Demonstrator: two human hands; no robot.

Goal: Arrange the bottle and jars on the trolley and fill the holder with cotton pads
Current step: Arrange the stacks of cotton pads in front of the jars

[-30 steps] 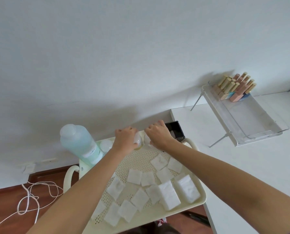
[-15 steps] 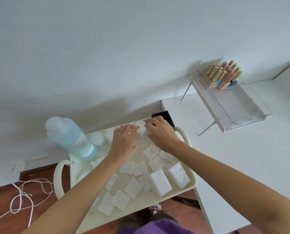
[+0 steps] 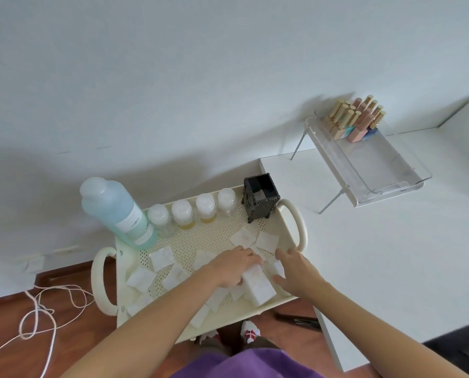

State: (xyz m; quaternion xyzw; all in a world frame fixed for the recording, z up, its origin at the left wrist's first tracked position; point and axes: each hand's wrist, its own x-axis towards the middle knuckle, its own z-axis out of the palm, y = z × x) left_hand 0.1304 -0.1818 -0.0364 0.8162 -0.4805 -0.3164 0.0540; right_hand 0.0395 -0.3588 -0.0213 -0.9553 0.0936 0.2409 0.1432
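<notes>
The cream trolley tray [image 3: 269, 230] is dotted with small holes, the bottle [image 3: 116, 211] pale blue, the holder [image 3: 260, 200] black, the cotton pads [image 3: 161, 258] white, the tabletop [image 3: 378, 255] white, the floor [image 3: 7, 317] reddish-brown.

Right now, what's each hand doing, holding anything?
Left hand: fingers curled on the stack of cotton pads; a firm grip cannot be told.
Right hand: open, beside the stack, holding nothing.
</notes>
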